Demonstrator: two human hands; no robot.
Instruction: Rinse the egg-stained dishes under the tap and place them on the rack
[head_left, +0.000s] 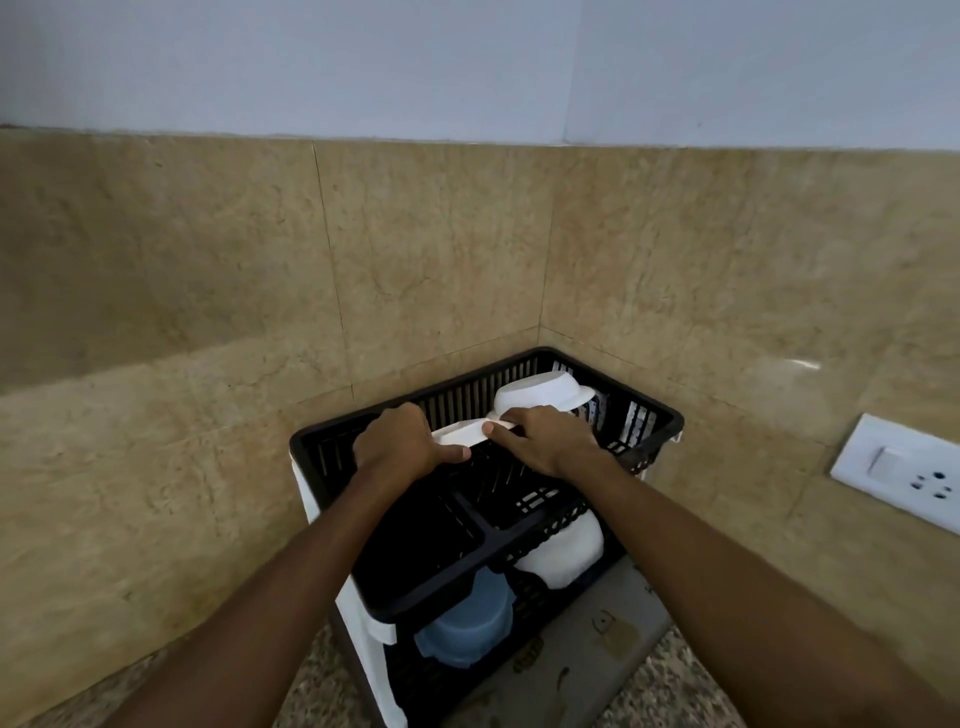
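A black two-tier dish rack (657, 415) stands in the corner of the counter. Both my hands hold a white plate (460, 434) on edge over the rack's top tier. My left hand (402, 441) grips its left rim, thumb in front. My right hand (545, 439) pinches the right rim, thumb along the top edge. Behind the plate a white bowl (540, 392) lies upside down in the top tier. Most of the plate is hidden by my hands.
On the lower tier sit a blue bowl (470, 623) and a white bowl (569, 553), both upside down. Tan tiled walls (208, 286) meet behind the rack. A white switch and socket plate (904, 470) is on the right wall. A grey mat (587, 649) lies under the rack.
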